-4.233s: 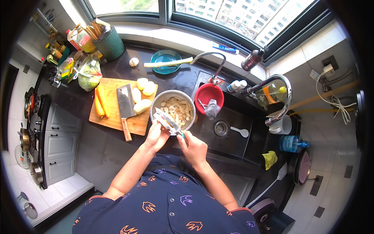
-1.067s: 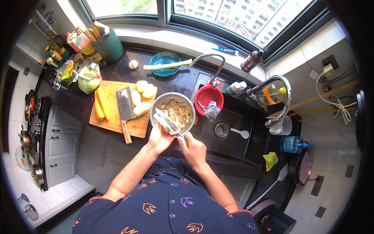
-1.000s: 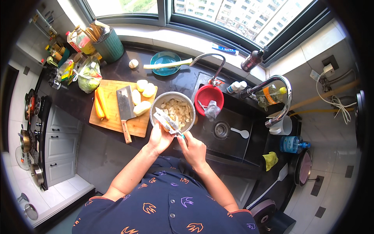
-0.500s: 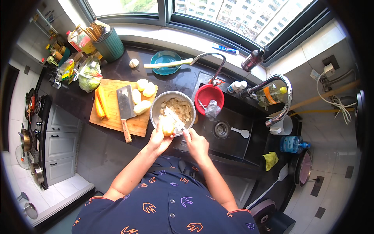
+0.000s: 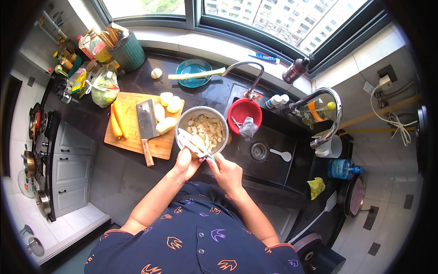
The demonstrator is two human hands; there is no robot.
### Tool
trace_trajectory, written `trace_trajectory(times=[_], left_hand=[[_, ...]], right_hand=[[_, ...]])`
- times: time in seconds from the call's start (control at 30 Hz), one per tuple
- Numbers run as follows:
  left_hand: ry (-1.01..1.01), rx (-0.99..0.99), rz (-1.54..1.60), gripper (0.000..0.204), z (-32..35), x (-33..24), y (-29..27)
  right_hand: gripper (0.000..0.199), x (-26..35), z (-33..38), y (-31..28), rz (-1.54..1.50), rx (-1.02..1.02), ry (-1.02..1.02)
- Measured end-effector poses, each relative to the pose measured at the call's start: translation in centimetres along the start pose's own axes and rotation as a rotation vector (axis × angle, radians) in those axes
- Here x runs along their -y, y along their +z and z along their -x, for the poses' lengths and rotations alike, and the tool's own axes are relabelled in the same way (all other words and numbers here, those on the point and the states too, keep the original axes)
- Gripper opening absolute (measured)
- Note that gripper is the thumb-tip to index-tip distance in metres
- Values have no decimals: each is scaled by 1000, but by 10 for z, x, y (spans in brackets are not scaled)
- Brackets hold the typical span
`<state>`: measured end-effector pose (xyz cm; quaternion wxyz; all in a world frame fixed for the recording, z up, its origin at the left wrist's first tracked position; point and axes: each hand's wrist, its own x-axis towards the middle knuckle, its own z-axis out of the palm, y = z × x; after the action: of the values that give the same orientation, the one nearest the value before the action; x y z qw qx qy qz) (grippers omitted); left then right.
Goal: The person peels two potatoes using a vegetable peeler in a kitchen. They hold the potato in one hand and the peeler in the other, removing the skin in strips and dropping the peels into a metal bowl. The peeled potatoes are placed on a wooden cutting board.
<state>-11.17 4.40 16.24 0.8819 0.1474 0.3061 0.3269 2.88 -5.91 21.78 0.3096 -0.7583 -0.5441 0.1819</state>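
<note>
Over the near rim of a grey metal bowl (image 5: 224, 119), my left hand (image 5: 185, 165) is closed around a yellowish peeled potato (image 5: 195, 155), partly hidden. My right hand (image 5: 227, 172) grips a small knife (image 5: 190, 140) with a bright blade and a teal handle. Its blade lies across the potato, pointing up and left. Pale peelings (image 5: 211, 129) fill the bowl's bottom. Left of the bowl, a wooden cutting board (image 5: 130, 148) bears a cleaver (image 5: 147, 119), two peeled carrots (image 5: 119, 119) and several peeled potatoes (image 5: 166, 125).
A red basin (image 5: 237, 107) with a crumpled plastic bag stands at the sink (image 5: 278, 171), where a white spoon (image 5: 280, 155) lies. Behind are a teal plate (image 5: 187, 81) with a pale green stalk, a garlic bulb (image 5: 156, 73) and bagged vegetables (image 5: 105, 89). A tall faucet (image 5: 338, 107) arches at right.
The knife has swung left across the potato, its blade now over the bowl's near left side. My right hand has shifted slightly left and down; my left hand has dropped a little.
</note>
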Motion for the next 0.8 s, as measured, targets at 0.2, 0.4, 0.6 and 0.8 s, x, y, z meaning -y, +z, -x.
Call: trace_trajectory(times=[0.2, 0.4, 0.6, 0.8], left_hand=[[-120, -52, -25, 36, 11, -10, 3], [-206, -43, 10, 46, 18, -23, 10], [-168, -126, -41, 49, 10, -20, 7], [-1, 17, -82, 40, 0, -9, -1]], right_hand=[[38, -22, -6, 11, 71, 44, 139], [46, -58, -2, 13, 139, 126, 495], [36, -3, 0, -11, -60, 26, 239], [28, 7, 7, 10, 43, -5, -3]])
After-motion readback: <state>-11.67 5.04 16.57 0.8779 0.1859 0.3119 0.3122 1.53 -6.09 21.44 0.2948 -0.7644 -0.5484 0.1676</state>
